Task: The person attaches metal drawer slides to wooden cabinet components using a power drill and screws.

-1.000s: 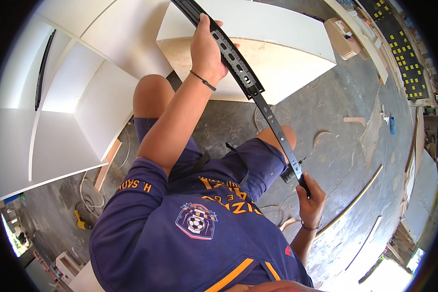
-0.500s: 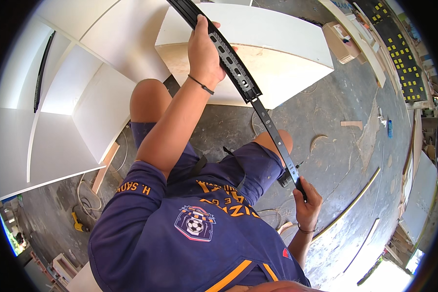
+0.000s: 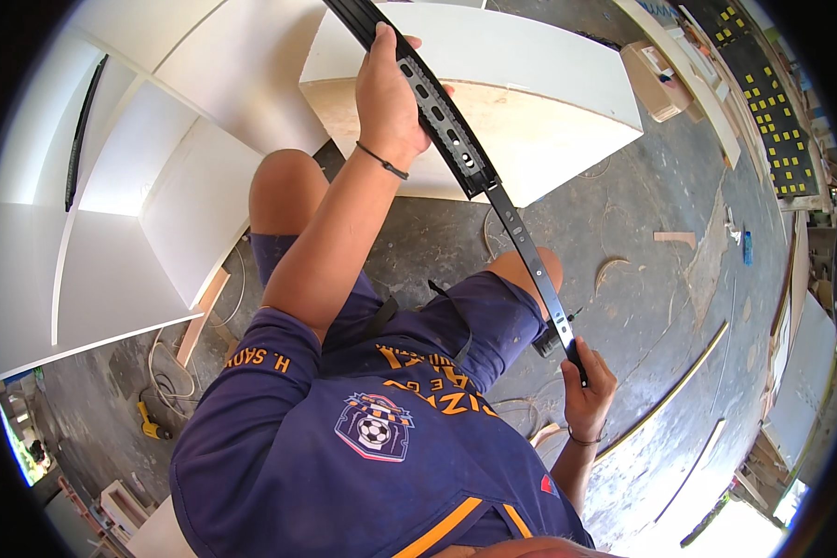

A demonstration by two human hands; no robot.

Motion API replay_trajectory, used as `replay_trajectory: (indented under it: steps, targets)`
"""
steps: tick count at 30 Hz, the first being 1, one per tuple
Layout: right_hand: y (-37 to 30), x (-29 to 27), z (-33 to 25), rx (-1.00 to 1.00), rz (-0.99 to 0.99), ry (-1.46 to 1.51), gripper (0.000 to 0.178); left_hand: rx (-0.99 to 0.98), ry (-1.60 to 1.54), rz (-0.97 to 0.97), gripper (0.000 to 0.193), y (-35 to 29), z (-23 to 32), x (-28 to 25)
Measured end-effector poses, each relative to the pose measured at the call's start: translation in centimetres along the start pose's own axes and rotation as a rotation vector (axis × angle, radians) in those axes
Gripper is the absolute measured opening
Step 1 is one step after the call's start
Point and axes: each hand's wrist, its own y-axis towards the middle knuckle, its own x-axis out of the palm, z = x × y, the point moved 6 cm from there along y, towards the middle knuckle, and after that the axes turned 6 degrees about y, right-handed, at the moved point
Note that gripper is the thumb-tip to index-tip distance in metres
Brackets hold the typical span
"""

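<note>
A black telescopic drawer slide (image 3: 445,127) runs slantwise from the top edge down toward my right side, its narrow inner rail drawn out of the wider outer channel. My left hand (image 3: 389,88) is wrapped round the wide channel, thumb on top and fingertips showing on the far side. Between thumb and fingers, my right hand (image 3: 589,389) pinches the end of the narrow rail near my knee. Behind the slide stands a white box-shaped panel piece (image 3: 530,84) with a bare wood-coloured face. The slide's upper end is cut off by the picture's edge.
A white cabinet carcass (image 3: 112,270) stands at the left, with another black slide (image 3: 85,130) fixed inside. A yellow power tool (image 3: 152,423) and cables lie on the grey floor. A cardboard box (image 3: 656,82), wood strips and a long yellowish strip (image 3: 665,391) lie to the right.
Almost nothing differs. Both hands keep their hold on the drawer slide, and the view has shifted very slightly.
</note>
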Motion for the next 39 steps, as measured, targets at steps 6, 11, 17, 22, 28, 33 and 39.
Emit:
replay_trajectory:
  steps: [6, 11, 17, 22, 28, 33, 39]
  targets:
    - [-0.1, 0.2, 0.0, -0.002, 0.009, -0.002, 0.036, 0.024, 0.012, -0.002, 0.037, -0.3, 0.5, 0.3]
    - [-0.2, 0.4, -0.2, 0.016, 0.006, -0.007, 0.036, 0.021, 0.027, 0.003, 0.038, -0.6, 0.8, 0.6]
    - [0.1, 0.7, -0.1, 0.029, 0.006, 0.012, 0.035, 0.056, 0.078, -0.044, 0.041, -0.3, 0.4, 0.7]
    - [0.7, 1.6, -0.1, 0.05, -0.034, 0.062, 0.034, 0.075, 0.083, -0.074, 0.042, -1.0, -0.2, 1.1]
    - [0.6, 1.5, -0.2, -0.057, 0.027, 0.021, 0.036, 0.077, 0.073, -0.044, 0.041, -0.9, 0.9, 0.7]
    - [0.4, 1.0, 0.0, -0.056, 0.047, 0.031, 0.036, 0.079, 0.03, 0.01, 0.037, -1.3, 1.8, 0.5]
    - [0.4, 1.0, -0.1, -0.057, 0.041, 0.008, 0.036, 0.09, 0.023, 0.001, 0.037, -1.2, 1.9, 0.7]
